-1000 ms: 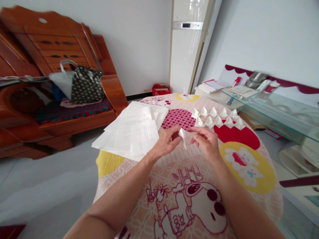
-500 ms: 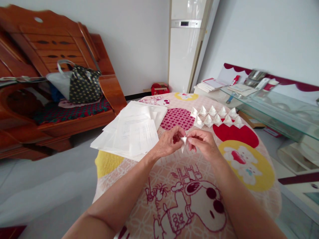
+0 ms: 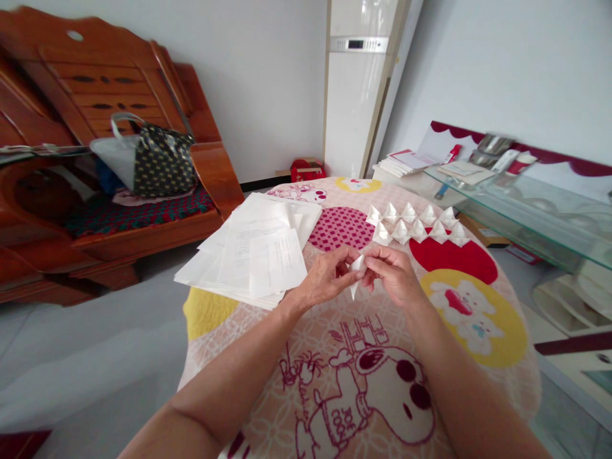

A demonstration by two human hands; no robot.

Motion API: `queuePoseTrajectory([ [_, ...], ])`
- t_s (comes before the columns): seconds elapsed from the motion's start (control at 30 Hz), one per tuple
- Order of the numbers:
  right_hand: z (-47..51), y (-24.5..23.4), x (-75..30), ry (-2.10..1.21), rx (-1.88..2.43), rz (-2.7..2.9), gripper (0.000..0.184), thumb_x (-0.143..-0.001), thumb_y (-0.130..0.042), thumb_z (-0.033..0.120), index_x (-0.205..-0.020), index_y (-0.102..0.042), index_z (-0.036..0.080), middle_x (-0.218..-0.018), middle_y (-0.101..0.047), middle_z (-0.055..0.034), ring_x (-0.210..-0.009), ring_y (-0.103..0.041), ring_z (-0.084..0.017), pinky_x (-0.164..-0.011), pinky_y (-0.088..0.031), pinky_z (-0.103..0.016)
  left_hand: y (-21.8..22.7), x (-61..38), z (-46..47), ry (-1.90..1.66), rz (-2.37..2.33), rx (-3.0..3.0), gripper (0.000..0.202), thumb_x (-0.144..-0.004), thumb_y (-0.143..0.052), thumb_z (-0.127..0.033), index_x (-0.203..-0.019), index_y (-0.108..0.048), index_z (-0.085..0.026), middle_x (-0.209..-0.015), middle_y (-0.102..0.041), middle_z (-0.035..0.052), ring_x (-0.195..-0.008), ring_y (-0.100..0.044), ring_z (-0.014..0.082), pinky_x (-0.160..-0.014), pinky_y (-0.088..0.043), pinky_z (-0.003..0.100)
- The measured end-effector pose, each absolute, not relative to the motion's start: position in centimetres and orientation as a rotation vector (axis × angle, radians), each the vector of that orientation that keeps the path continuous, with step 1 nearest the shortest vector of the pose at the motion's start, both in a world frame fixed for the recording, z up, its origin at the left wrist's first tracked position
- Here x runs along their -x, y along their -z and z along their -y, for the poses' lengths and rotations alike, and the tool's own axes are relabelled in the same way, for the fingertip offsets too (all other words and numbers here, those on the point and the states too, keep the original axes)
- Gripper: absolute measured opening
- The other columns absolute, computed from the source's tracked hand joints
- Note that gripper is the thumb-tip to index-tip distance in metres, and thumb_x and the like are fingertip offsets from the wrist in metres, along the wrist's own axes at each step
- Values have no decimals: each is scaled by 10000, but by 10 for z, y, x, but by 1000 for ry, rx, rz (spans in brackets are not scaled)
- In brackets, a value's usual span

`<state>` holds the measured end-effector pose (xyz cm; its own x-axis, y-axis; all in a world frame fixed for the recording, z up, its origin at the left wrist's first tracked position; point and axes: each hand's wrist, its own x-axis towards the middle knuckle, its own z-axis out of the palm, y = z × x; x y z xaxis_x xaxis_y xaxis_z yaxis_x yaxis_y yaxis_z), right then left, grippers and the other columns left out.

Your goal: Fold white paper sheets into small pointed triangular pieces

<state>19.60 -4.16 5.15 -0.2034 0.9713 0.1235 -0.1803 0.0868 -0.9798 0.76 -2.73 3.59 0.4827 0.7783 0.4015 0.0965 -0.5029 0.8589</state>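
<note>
A small piece of folded white paper is pinched between both hands above the middle of the round table. My left hand grips it from the left with thumb and fingers closed. From the right, my right hand closes its fingertips on the same piece. A pointed end of the paper hangs below the fingers; part of it is hidden by them. Beyond my right hand, several folded white paper shapes with peaked tops stand in two rows. To the left of my left hand lies a stack of white paper sheets.
A patterned cloth with cartoon figures covers the table. At the right is a glass-topped stand with papers and metal containers. A wooden bench with a dotted bag stands at the left. Behind is a tall white cabinet-like unit.
The folded paper has turned in my fingers and shows a larger white face. Both hands stay at about the same place, with the fingers slightly shifted.
</note>
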Motion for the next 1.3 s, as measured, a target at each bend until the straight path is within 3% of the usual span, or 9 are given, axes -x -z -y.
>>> queuePoseTrajectory([
  [0.27,40,-49,-197,-1382,900,1192,235,-726,-831,366,-754,-697,175,-583,-693,-9,-439,-637,-138,-391,-476,-214,-36,-10,31,-1104,-800,-2056,205,-987,-574,-303,-1080,-662,-143,-774,-670,6,-577,-519,80,-555,-387,215],
  [0.43,40,-48,-195,-1371,922,1187,265,-690,-862,382,-739,-697,180,-575,-687,-4,-450,-641,-147,-406,-482,-227,-29,-15,37,-1205,-917,-2102,286,-932,-559,-200,-1214,-575,-161,-873,-714,22,-564,-554,72,-549,-408,201],
  [0.5,40,-48,-194,-1368,937,1203,267,-684,-865,383,-731,-699,180,-564,-683,-5,-452,-636,-146,-418,-487,-233,-30,-17,40,-1219,-979,-2083,265,-900,-567,-182,-1165,-557,-166,-879,-712,19,-532,-538,64,-531,-396,198],
  [0.63,41,-47,-193,-1355,973,1239,252,-708,-847,382,-721,-693,183,-538,-673,-5,-440,-609,-136,-425,-474,-232,-33,-21,42,-1252,-1083,-2095,41,-885,-551,-200,-916,-533,-181,-752,-633,-18,-502,-499,63,-512,-351,200],
  [0.77,41,-45,-191,-1349,993,1274,286,-725,-836,399,-667,-648,192,-528,-663,-3,-440,-598,-130,-432,-469,-231,-34,-21,42,-1255,-1087,-2107,92,-878,-535,-197,-799,-487,-195,-611,-504,-61,-487,-451,70,-512,-319,207],
  [1.17,41,-47,-193,-1295,1033,1382,301,-752,-802,407,-635,-626,192,-524,-636,7,-456,-588,-125,-452,-476,-237,-32,-19,40,-1229,-1058,-2072,148,-880,-575,-214,-755,-504,-182,-590,-498,-57,-501,-435,70,-526,-327,213],
  [1.3,40,-45,-196,-1295,1035,1387,258,-772,-775,370,-641,-643,192,-548,-660,-7,-469,-598,-130,-461,-477,-243,-33,-15,35,-1201,-942,-1891,180,-967,-537,-317,-935,-616,-158,-652,-587,-24,-544,-532,95,-529,-391,212],
])
